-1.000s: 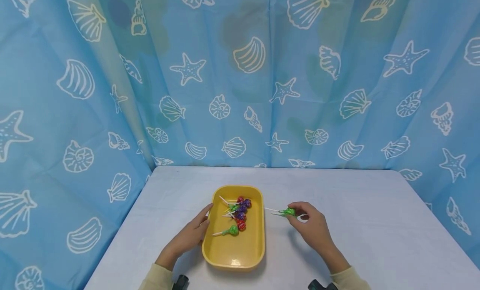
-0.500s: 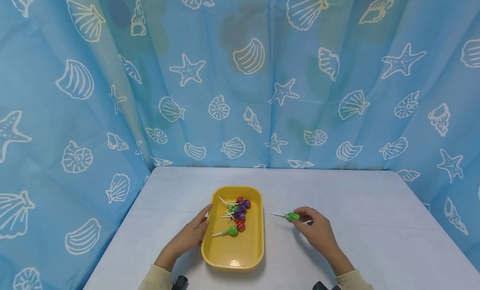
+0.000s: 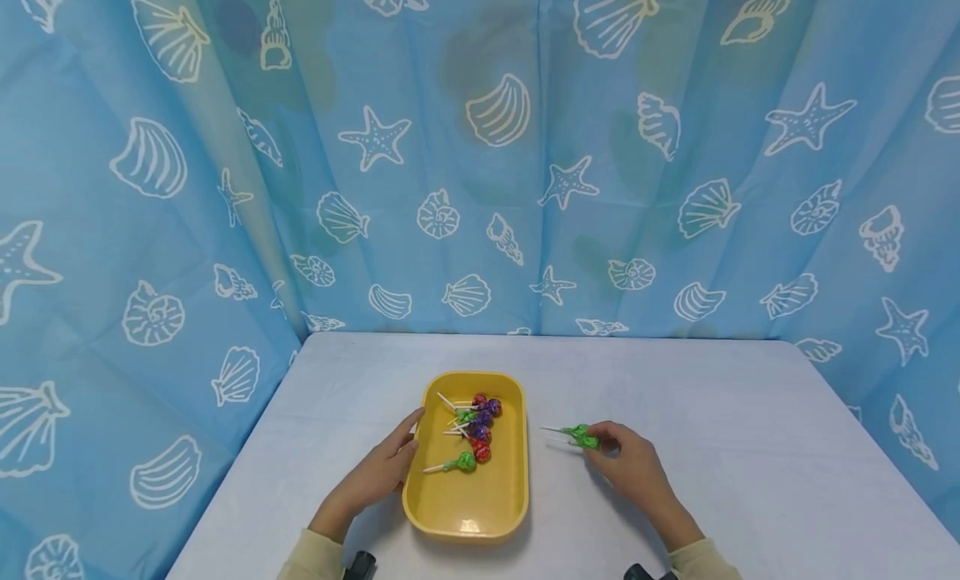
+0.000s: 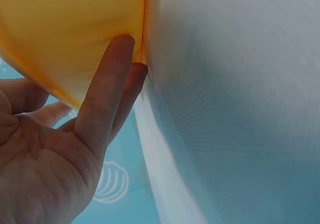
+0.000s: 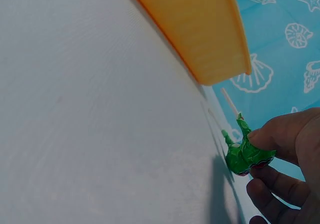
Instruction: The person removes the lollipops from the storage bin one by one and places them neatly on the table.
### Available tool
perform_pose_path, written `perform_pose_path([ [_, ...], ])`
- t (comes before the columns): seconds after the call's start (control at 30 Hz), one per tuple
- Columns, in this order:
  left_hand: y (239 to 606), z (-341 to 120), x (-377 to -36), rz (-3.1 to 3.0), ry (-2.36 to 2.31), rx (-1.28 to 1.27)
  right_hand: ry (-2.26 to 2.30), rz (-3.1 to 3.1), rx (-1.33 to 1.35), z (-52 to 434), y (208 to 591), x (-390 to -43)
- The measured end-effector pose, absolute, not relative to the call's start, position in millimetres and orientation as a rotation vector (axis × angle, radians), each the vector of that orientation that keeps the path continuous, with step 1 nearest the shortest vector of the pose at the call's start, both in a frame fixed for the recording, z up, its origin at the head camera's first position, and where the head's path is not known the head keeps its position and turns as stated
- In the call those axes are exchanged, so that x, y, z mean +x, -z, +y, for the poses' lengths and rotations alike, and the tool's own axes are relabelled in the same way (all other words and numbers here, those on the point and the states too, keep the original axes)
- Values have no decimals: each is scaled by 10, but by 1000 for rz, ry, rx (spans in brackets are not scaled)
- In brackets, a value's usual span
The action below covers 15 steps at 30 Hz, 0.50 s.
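Note:
My right hand pinches two green-wrapped lollipops between thumb and fingers, to the right of the yellow tray. Their wrapped heads sit side by side, close over the white table, with the white sticks pointing towards the tray. Along the tray's left side, my left hand rests with straight fingers touching the outer wall. Inside the tray lie several lollipops: a separate green lollipop in front, and behind it a cluster of red, purple and green ones, including a red lollipop.
A white cloth covers the table. Behind and at both sides hangs a blue curtain with white shells and starfish, close to the table's back edge.
My right hand has shifted slightly right and towards me with the green lollipops. Half a second ago one stick pointed right; now both point left. My left hand stays against the tray.

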<state>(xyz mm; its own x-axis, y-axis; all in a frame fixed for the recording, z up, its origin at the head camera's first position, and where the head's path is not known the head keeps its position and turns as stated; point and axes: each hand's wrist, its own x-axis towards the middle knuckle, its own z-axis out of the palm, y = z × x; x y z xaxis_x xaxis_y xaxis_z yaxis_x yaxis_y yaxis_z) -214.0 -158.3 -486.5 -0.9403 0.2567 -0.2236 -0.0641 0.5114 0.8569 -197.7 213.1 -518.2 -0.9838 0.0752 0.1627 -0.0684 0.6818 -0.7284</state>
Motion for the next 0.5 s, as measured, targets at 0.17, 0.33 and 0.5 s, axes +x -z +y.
perform_pose_path([
  [0.17,4881,-1576,-2146,2441,-1396,157,-1148,-2731,-20,2118,5225,-1992],
  [0.33,4894,-1574,-2149,2443,-1391,153,-1133,-2738,8,2118,5293,-2024],
  [0.5,4890,-1570,-2149,2455,-1377,158,-1095,-2739,34,2119,5346,-2042],
])
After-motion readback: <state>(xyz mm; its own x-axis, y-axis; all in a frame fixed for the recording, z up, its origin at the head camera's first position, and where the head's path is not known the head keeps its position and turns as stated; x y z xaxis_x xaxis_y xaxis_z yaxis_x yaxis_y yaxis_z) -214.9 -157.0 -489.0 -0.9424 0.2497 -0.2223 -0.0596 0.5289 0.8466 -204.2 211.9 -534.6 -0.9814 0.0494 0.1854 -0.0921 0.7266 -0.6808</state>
